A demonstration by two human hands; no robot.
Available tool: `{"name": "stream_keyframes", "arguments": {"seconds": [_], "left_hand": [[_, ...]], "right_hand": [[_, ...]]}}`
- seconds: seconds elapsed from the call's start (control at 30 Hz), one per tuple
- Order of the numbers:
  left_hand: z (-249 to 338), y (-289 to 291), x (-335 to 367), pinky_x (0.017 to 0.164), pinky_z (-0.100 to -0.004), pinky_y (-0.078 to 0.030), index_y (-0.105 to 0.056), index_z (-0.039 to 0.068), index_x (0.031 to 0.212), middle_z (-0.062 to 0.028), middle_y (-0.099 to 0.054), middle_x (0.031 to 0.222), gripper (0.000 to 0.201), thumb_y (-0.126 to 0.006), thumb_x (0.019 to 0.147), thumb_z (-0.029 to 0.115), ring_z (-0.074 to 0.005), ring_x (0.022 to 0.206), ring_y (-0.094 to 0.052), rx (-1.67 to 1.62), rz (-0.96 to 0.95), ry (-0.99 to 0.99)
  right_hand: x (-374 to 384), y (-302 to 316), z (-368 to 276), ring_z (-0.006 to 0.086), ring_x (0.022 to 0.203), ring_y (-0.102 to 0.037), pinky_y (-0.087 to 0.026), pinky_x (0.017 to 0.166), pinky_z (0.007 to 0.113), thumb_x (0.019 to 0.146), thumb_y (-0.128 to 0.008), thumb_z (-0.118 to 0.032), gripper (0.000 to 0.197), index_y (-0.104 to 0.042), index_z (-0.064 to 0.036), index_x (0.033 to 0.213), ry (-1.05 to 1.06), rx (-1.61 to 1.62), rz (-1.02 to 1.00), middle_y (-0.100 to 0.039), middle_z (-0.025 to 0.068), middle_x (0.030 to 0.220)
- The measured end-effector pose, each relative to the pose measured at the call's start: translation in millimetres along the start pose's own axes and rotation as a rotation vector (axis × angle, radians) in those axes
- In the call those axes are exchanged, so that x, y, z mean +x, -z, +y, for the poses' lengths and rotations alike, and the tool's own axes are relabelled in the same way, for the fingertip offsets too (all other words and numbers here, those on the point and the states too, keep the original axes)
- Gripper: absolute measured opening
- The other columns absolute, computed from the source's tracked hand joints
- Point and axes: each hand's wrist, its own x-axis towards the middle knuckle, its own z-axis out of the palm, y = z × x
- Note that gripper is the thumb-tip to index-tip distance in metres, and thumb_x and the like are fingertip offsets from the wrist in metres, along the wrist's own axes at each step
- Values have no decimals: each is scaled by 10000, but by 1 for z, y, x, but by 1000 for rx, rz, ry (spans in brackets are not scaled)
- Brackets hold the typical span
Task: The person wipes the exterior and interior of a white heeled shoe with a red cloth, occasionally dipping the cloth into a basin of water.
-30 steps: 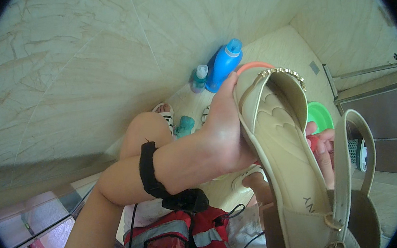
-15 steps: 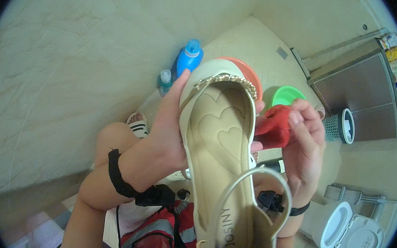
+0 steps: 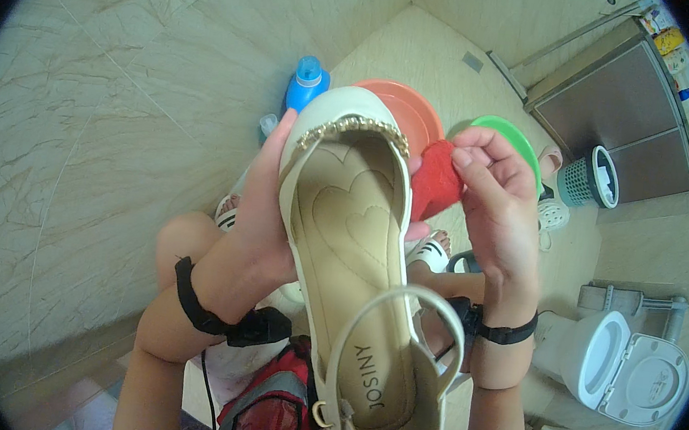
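Observation:
A white ankle-strap flat shoe (image 3: 329, 239) with a beige insole and a beaded trim across the toe fills the middle of the view, toe pointing away from me. My left hand (image 3: 259, 214) is closed round it from the left and beneath, its fingertips showing past the right side. Between the thumb and fingers of my right hand (image 3: 502, 198) is a red cloth (image 3: 437, 183), which hangs against the shoe's right side near the toe. The shoe's sole is out of sight, and the strap loops up near me with its buckle on the left.
Beyond the shoe stand an orange basin (image 3: 415, 105), a green basin (image 3: 510, 138) and a blue bottle (image 3: 306, 89). A basket (image 3: 578, 187) sits by the grey cabinet (image 3: 617, 101). To the right is a toilet (image 3: 601, 353); a tiled wall (image 3: 110, 132) rises on the left.
The shoe has shifted left in the view, showing more of both basins. My right hand has moved left and slightly up with the red cloth, which now hangs more spread out.

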Motion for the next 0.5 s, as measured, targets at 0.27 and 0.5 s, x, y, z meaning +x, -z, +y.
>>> {"name": "stream_keyframes", "arguments": {"seconds": [0.27, 0.5], "left_hand": [[5, 4, 0, 900, -572, -417, -435, 19, 1222, -183, -530, 1150, 607, -253, 924, 515, -314, 1027, -550, 5, -41, -32], [7, 13, 3, 886, -522, -435, -462, 24, 1195, -168, -549, 1126, 571, -262, 932, 489, -295, 1004, -561, 7, -70, -75]], "right_hand": [[-12, -7, 19, 239, 810, -601, -471, 747, 298, 724, -637, -20, 257, -555, 16, 965, 581, -939, 53, -602, 144, 907], [-15, -31, 42, 254, 809, -647, -504, 737, 310, 714, -664, -11, 330, -545, 26, 1019, 518, -814, 76, -631, 166, 879]]}}
